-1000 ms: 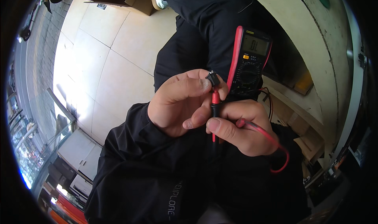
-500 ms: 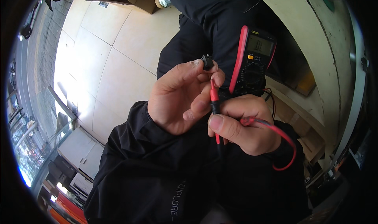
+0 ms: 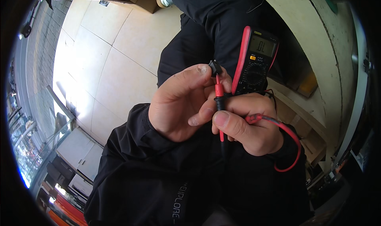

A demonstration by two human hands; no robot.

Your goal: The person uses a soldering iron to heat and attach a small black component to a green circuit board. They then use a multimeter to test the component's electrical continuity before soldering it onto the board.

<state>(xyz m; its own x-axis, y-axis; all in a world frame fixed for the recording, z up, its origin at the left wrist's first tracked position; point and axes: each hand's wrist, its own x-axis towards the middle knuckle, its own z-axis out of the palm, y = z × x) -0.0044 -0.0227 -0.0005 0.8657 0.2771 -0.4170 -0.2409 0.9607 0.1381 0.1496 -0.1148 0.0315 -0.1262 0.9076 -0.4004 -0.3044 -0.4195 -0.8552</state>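
Since half a second ago, the small black component [image 3: 215, 68] has moved slightly down and to the right, and the tip of your red probe [image 3: 219, 90], apart from it then, now appears to meet its lower end. At far left you have a pale cabinet [image 3: 79, 152], then the tiled floor [image 3: 119, 47], with an open cardboard box [image 3: 145, 0] at the upper edge. Next comes your left hand [image 3: 178, 95], its thumb and fingers pinched on the component, which sits at their tips. The probe runs down from there into your right hand [image 3: 254, 126], whose thumb and fingers are clamped round its black collar. Just beyond that hand, a multimeter [image 3: 254, 61] with a red edge faces you, slightly tilted, against your dark trousers [image 3: 198, 27]; I cannot tell what props it. A red lead [image 3: 297, 146] loops out at the right and curls back below your wrist
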